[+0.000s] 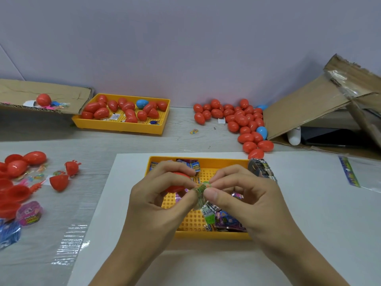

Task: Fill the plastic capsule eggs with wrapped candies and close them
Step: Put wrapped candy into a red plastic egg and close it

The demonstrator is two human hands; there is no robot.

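My left hand [158,193] curls its fingers round a red egg half [179,183], held over the near yellow tray [206,234]. My right hand [245,195] pinches a green wrapped candy [201,190] between thumb and forefinger; the left thumb touches the same wrapper. The candy sits right beside the egg half's opening. More wrapped candies [222,217] lie in the tray beneath my hands.
A far yellow tray [123,126] holds red eggs and one blue. A pile of closed red eggs [243,120] lies at the back right beside a cardboard box [309,108]. Open red egg halves [14,182] and candy packs [28,213] are at left.
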